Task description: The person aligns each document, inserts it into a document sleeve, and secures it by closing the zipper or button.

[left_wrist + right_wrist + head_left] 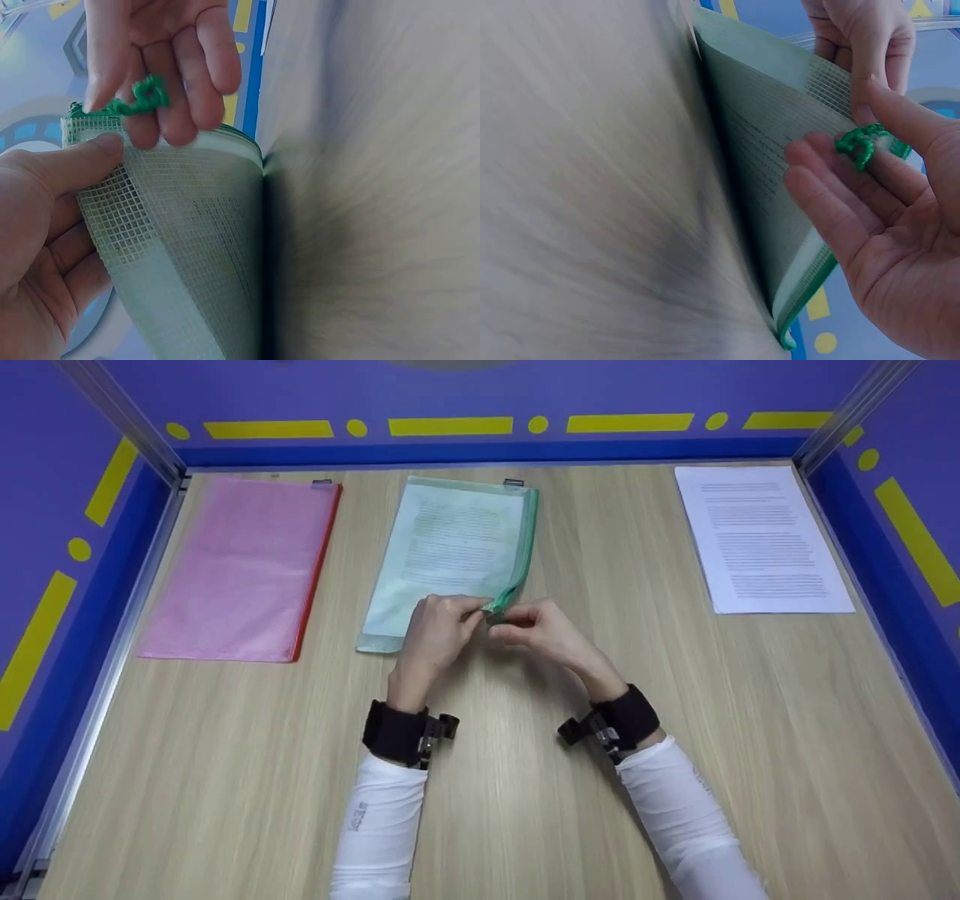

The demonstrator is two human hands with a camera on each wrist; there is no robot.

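A green translucent mesh zipper pouch (457, 536) with a printed sheet inside lies in front of me, its near right corner raised off the table. My left hand (437, 631) pinches that corner, thumb on the mesh in the left wrist view. The green zipper (528, 529) runs down the pouch's right side and bends up toward my hands. At its end, a crumpled green zipper tail (859, 144) lies against the fingers of my right hand (553, 636). Those fingers are loosely extended, and the right thumb stands apart from them in the right wrist view.
A pink zipper pouch (240, 570) with a red zipper edge lies at the left. White printed paper (765, 540) lies at the far right. Blue-purple panels (480, 397) with yellow marks wall in the wooden table (510, 810) at the back and sides.
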